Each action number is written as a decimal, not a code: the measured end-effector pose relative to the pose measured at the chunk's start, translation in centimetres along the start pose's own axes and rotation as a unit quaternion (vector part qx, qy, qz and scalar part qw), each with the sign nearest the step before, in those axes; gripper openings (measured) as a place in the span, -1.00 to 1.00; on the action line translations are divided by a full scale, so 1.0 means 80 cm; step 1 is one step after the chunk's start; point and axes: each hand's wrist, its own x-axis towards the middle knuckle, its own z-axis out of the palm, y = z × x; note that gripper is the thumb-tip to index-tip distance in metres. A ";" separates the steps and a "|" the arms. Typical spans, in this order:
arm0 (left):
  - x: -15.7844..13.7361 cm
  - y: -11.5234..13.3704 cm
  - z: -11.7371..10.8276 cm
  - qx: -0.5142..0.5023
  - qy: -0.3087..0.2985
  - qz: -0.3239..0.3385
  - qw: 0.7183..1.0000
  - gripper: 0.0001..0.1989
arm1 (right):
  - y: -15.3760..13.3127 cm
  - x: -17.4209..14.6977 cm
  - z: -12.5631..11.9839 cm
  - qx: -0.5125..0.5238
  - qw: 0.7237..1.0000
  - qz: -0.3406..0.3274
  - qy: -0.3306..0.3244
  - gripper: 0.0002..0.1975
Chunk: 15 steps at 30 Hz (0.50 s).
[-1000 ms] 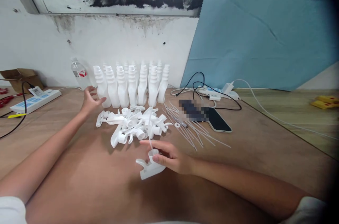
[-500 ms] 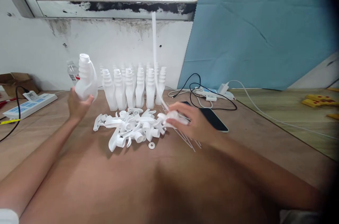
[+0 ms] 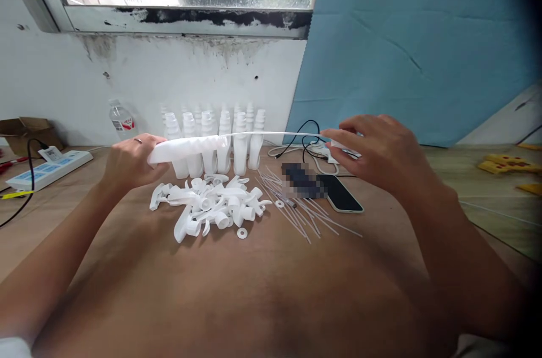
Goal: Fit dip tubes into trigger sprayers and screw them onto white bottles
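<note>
My left hand [image 3: 133, 160] is wrapped round the base of a white plastic bottle [image 3: 186, 147], tipped on its side with its neck to the right. In my right hand [image 3: 372, 149] is a white trigger spray head [image 3: 349, 147], mostly hidden by the fingers. Its thin white tube [image 3: 275, 133] runs level to the left and meets the bottle's mouth; how far it goes inside I cannot tell. Below the bottle lies a heap of white spray heads [image 3: 222, 202]. A white washer [image 3: 241, 233] rests just in front of the heap.
Several white bottles [image 3: 240, 149] stand upright along the wall. Loose thin tubes [image 3: 311, 217] lie beside a phone [image 3: 341, 194] and a blurred dark object [image 3: 302, 180]. Power strips [image 3: 51, 169], cables, a clear drink bottle [image 3: 121, 119] and a cardboard box [image 3: 29, 135] are at the back.
The bottle in my left hand has gone from upright to lying sideways. My right hand has moved right and up with the spray head, and its tube has swung from upright to level.
</note>
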 end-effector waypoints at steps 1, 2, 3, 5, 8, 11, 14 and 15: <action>0.000 0.002 -0.004 -0.002 -0.011 0.003 1.000 -0.64 | -0.001 0.000 -0.001 -0.013 1.000 -0.001 -0.005 -0.74; -0.001 0.003 -0.008 -0.005 -0.022 0.005 1.000 -0.63 | -0.001 0.001 -0.002 -0.020 1.000 -0.001 -0.010 -0.74; -0.001 0.004 -0.012 -0.009 -0.028 0.005 1.000 -0.63 | -0.001 0.001 -0.003 -0.025 1.000 0.002 -0.013 -0.74; -0.001 0.006 -0.019 -0.018 -0.031 -0.006 0.999 -0.63 | 0.000 0.000 -0.005 -0.027 1.000 0.005 -0.015 -0.75; -0.002 0.006 -0.023 -0.028 -0.033 -0.020 0.999 -0.65 | 0.003 -0.001 -0.005 -0.033 0.999 0.004 -0.016 -0.77; -0.003 0.007 -0.023 -0.040 -0.025 -0.017 0.999 -0.66 | 0.004 -0.001 -0.002 -0.044 0.999 -0.006 -0.012 -0.79; -0.004 0.015 -0.026 -0.084 -0.016 -0.011 0.996 -0.69 | -0.003 0.001 0.004 -0.052 0.998 -0.030 0.015 -0.84; -0.004 0.021 -0.028 -0.105 -0.016 -0.015 0.994 -0.69 | -0.008 0.003 0.005 -0.040 0.998 -0.036 0.025 -0.84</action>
